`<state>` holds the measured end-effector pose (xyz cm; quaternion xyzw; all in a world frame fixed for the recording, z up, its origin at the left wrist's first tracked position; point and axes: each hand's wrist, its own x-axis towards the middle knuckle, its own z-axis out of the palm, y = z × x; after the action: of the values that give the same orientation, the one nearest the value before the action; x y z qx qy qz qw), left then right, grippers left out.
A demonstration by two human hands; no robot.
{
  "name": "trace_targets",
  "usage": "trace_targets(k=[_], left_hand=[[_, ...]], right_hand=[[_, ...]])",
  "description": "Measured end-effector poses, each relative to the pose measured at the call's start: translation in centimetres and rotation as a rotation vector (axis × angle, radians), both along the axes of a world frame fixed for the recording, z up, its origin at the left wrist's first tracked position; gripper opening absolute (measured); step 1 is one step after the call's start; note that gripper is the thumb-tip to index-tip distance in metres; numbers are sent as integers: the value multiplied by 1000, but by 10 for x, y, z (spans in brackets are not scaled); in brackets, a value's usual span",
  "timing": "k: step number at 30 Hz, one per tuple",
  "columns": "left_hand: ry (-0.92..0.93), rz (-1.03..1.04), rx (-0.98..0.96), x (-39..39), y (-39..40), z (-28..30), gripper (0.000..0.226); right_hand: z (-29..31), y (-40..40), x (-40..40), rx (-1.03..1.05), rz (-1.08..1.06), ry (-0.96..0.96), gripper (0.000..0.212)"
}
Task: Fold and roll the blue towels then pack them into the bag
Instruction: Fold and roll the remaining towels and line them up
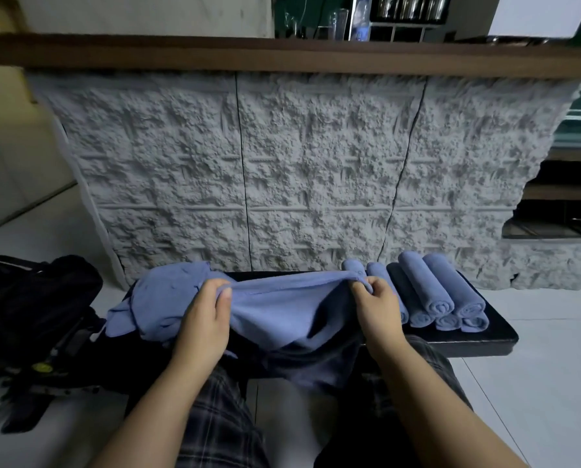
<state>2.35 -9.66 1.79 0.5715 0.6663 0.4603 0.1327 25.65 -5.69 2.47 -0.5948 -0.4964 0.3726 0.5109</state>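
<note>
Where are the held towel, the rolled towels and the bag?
held towel [282,305], head view, stretched middle.
rolled towels [431,292], head view, top roll's side.
bag [29,298], head view, dark upper fabric.

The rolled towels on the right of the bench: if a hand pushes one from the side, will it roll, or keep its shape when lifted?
The rolled towels are round cylinders lying stacked, so a pushed one would probably roll, and the upper ones may slip off. They are soft cloth, like the towel sagging between both hands, so a lifted roll may loosen.

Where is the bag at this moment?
In the head view, the black bag lies on the floor at far left, beside the bench and the unrolled towels.
</note>
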Motion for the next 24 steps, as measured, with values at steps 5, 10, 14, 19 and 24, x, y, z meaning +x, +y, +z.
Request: trace_targets(k=[5,10,14,19,24], left_hand=[[341,-101,10,-20,-14,38,23],[270,-1,76,-42,-31,48,22],[36,76,-10,-51,-37,48,13],[-507,-23,-60,-31,-44,62,14],[-418,-375,-19,-7,-55,76,53]], right_hand=[[43,1,-2,5,-50,-37,39],[61,3,11,-151,-207,268,34],[66,1,11,-229,-214,589,29],[75,-4,-25,-168,-66,477,21],[92,-45,-76,-84,437,482,19]])
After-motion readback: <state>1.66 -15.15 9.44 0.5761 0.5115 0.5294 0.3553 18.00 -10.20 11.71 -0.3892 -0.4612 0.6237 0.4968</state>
